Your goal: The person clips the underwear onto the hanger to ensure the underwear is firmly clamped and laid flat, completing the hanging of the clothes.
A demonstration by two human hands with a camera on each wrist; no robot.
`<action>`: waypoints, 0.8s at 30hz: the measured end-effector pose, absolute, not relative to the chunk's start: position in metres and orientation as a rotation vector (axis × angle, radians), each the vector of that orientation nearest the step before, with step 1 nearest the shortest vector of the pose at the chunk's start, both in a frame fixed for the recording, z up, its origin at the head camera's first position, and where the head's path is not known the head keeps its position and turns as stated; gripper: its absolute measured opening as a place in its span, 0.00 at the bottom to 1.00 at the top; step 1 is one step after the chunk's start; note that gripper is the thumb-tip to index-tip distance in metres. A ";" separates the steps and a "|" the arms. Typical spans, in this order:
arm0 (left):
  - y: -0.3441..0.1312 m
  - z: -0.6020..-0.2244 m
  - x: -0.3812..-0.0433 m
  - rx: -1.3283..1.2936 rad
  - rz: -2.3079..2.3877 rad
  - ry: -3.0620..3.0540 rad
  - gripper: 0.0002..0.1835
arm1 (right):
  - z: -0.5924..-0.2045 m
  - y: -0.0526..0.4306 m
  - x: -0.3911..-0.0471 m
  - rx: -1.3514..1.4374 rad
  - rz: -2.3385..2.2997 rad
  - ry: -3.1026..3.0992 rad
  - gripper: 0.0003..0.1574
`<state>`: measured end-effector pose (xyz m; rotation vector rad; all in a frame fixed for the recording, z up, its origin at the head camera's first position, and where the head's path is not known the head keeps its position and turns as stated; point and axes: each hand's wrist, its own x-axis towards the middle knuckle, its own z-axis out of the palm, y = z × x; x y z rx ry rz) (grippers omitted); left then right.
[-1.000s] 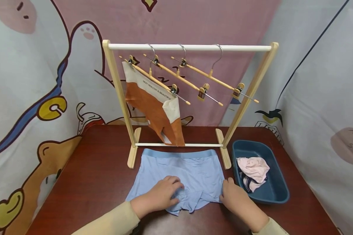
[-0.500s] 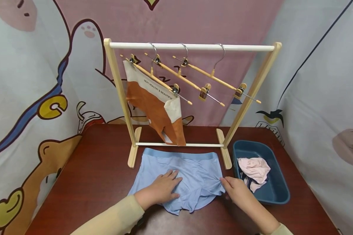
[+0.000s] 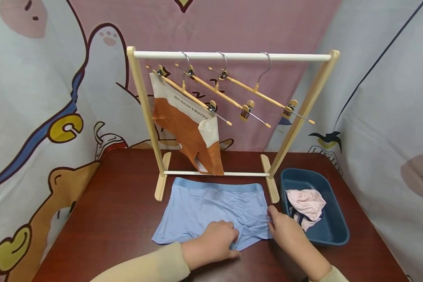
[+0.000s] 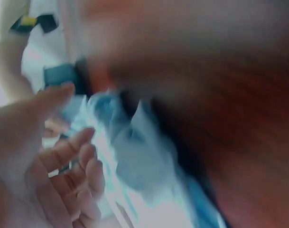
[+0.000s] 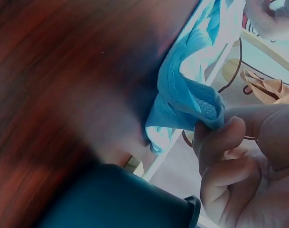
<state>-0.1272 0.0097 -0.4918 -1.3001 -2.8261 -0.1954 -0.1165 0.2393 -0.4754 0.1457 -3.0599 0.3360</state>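
Observation:
Light blue boxer briefs (image 3: 208, 203) lie spread on the table, waistband toward the rack. My right hand (image 3: 285, 231) pinches the edge of their right leg; in the right wrist view the hem (image 5: 208, 107) is caught between thumb and fingertips. Over the lower middle of the boxer briefs is my left hand (image 3: 215, 243), which hides part of the crotch and leg hem. Its fingers (image 4: 89, 166) are loosely bent and the thumb stands apart, with no cloth between them in the left wrist view.
Behind stands a wooden rack (image 3: 232, 56) with clip hangers (image 3: 248, 109); orange-and-cream underwear (image 3: 187, 125) hangs from the left one. A blue basin (image 3: 338, 223) holding pink clothing (image 3: 306, 203) sits close beside my right hand. The dark red table (image 3: 116, 219) extends to the left.
My left hand has slid right and toward the near edge across the boxer briefs. The right hand still pinches their edge, and the right leg now lies flatter and further out.

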 end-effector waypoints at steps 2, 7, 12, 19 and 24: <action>0.015 -0.496 -0.124 -1.268 -0.109 -2.838 0.15 | -0.474 0.240 -0.116 0.153 0.343 -3.051 0.13; 0.014 -0.502 -0.122 -1.205 -0.081 -2.861 0.10 | -0.471 0.243 -0.116 0.172 0.357 -3.021 0.09; 0.005 -0.491 -0.120 -1.295 -0.217 -2.844 0.12 | -0.467 0.248 -0.115 0.138 0.302 -3.079 0.07; -0.003 -0.487 -0.112 -1.428 -0.391 -2.791 0.10 | -0.459 0.247 -0.115 0.179 0.212 -3.136 0.11; -0.006 -0.489 -0.118 -1.231 -0.530 -2.888 0.14 | -0.453 0.250 -0.122 0.230 0.442 -3.133 0.12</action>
